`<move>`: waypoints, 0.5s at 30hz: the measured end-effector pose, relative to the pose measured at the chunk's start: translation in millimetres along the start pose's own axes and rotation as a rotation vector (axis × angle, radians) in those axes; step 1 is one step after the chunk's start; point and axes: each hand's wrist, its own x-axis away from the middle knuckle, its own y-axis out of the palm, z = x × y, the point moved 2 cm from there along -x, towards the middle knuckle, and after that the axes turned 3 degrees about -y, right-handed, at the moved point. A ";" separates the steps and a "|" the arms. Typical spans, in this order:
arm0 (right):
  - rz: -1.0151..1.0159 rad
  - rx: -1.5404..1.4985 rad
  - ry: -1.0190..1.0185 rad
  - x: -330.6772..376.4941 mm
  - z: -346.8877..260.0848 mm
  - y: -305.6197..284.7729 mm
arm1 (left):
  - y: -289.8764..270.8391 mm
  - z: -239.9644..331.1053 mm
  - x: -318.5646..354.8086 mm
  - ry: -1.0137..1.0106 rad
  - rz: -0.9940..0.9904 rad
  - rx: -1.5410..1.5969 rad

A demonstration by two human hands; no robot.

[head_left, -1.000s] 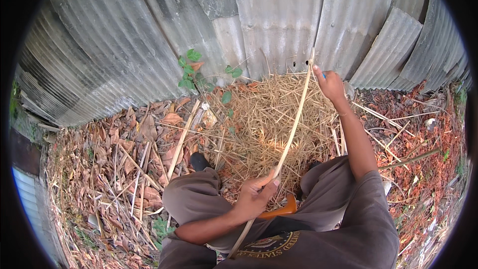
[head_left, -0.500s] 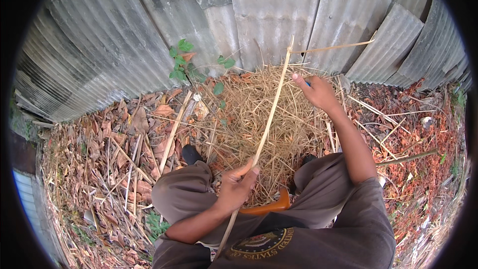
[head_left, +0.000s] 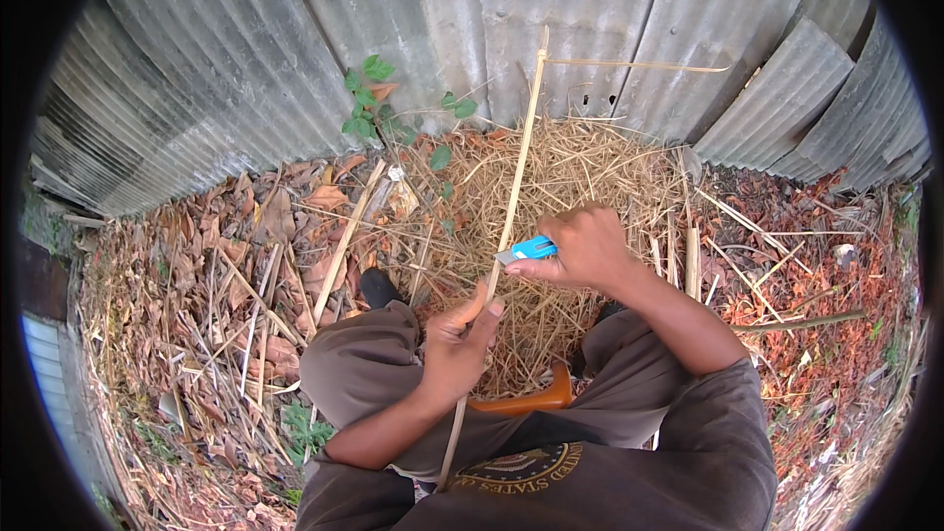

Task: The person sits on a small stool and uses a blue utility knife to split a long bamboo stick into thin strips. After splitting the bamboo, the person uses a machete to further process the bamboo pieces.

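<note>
My left hand (head_left: 458, 346) pinches a long, pale, split stick (head_left: 525, 159) between thumb and fingers. The stick runs from my lap up past the pile, its far end in front of the metal wall. Near that tip a thin strip (head_left: 639, 65) juts out sideways to the right. My right hand (head_left: 588, 248) is closed around a blue utility knife (head_left: 532, 249). Its blade meets the stick just beyond my left thumb. Beneath the stick lies a heap of straw-like shavings (head_left: 580, 172) between my feet.
A corrugated metal wall (head_left: 565, 0) stands across the far side. An orange curved object (head_left: 531, 393) lies between my legs. Dry leaves (head_left: 285, 226) and loose sticks (head_left: 351, 236) cover the left ground; a green plant (head_left: 364, 103) grows by the wall. Reddish litter (head_left: 806, 334) lies right.
My right hand has come back from near the stick's far end, bringing the knife blade against the stick close to my left hand. The stick's tip has shifted left and farther away.
</note>
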 end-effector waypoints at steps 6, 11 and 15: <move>-0.027 0.130 0.259 -18.5 62.3 1.5 | 1.5 -23.3 7.0 0.072 -0.097 -0.081; -0.030 0.037 0.112 -7.2 24.3 3.1 | -4.6 -14.6 9.1 0.125 -0.060 -0.158; 0.041 0.050 0.074 -4.2 30.3 10.1 | -5.8 -13.7 7.2 0.205 -0.103 -0.234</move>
